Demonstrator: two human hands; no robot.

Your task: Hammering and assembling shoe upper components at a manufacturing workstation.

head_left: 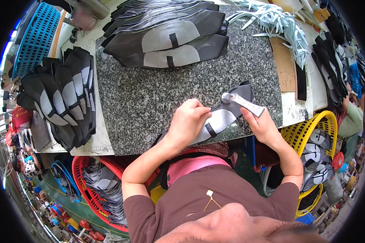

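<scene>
My left hand (189, 120) pinches the grey-black piece (224, 118) at the near edge of the tabletop (150, 95); my right hand (264, 126) holds a hammer (247, 105). I'm probably tapping it; next needs careful aim.

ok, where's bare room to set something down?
Widest: slab between left pile and left hand. Smaller: between hammer and cardboard. Crowded: far side, with the far pile and pale strips; near edge, around right hand and grey-black piece.
</scene>
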